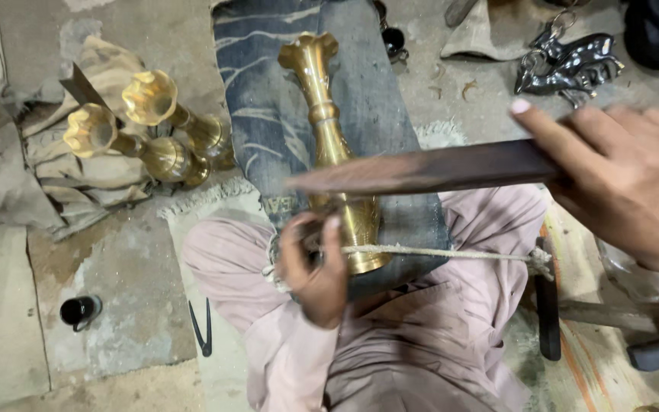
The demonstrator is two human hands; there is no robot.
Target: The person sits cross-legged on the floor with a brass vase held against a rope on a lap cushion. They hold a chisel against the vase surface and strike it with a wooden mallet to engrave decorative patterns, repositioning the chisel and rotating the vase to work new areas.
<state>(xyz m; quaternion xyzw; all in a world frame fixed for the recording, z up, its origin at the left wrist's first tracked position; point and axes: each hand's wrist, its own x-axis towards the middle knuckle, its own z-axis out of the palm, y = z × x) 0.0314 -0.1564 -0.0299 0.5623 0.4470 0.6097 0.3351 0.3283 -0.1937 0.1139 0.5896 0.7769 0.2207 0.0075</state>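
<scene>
A tall brass vase (328,130) with a fluted mouth lies on a blue denim cloth (268,114) across my lap, mouth pointing away from me. My left hand (313,267) is closed at the vase's foot, where a pale cord (451,253) runs across it toward the right. My right hand (619,183) grips one end of a long flat dark wooden stick (421,172), held level over the lower part of the vase. The stick hides part of the vase's body.
Two more brass vases (154,126) lie on crumpled cloth at the left. A small black container (79,310) and dark metal dividers (201,329) rest on the concrete floor. Dark metal pieces with rings (573,65) lie at the upper right. A dark tool handle (548,305) lies by my right knee.
</scene>
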